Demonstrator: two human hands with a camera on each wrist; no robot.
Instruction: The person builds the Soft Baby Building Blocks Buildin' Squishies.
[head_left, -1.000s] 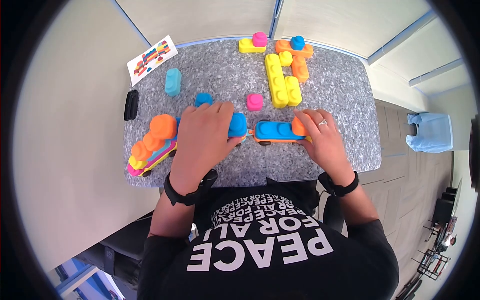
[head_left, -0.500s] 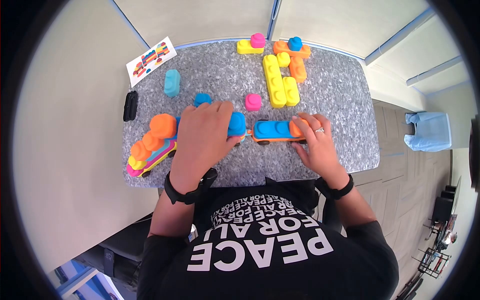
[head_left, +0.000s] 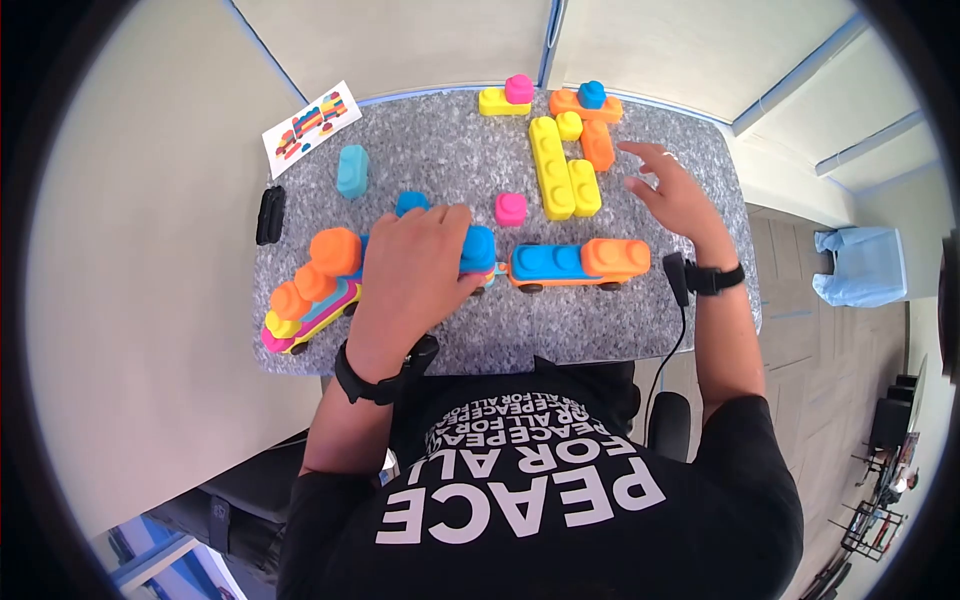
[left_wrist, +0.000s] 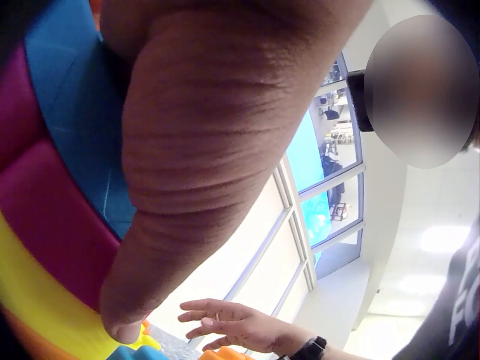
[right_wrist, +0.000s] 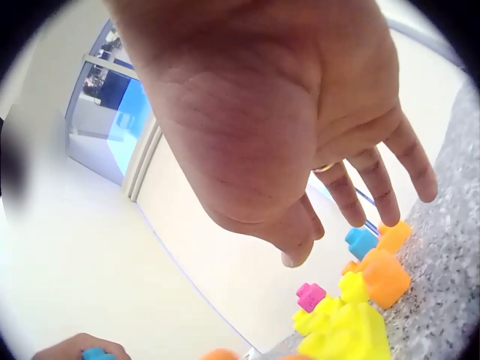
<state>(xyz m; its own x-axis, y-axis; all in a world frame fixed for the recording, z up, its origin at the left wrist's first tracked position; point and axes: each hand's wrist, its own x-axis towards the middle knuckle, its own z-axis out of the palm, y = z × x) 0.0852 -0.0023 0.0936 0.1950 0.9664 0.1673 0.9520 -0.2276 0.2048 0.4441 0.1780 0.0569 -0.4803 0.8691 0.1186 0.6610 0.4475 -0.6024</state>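
Observation:
My left hand (head_left: 415, 275) grips the middle car of a block train, its fingers over the blue block (head_left: 478, 248); the thumb lies along the car's side in the left wrist view. Hitched on the right is a car with a blue block (head_left: 545, 261) and an orange block (head_left: 616, 257) on top. The front car (head_left: 318, 303) at the left carries orange blocks (head_left: 335, 251). Holding nothing, my right hand (head_left: 675, 195) hovers with spread fingers just right of an upright-lying orange block (head_left: 597, 145) and yellow blocks (head_left: 552, 168).
A pink block (head_left: 510, 209) and a blue block (head_left: 412, 203) lie behind the train. Farther back are a light blue block (head_left: 352, 171), a yellow block with a pink one (head_left: 518, 89), and an orange block with a blue one (head_left: 592, 95). A picture card (head_left: 311, 128) and black case (head_left: 270, 215) are left.
My right hand has let go of the orange block on the right car and moved back and right, towards the loose blocks. My left hand keeps its grip on the middle car.

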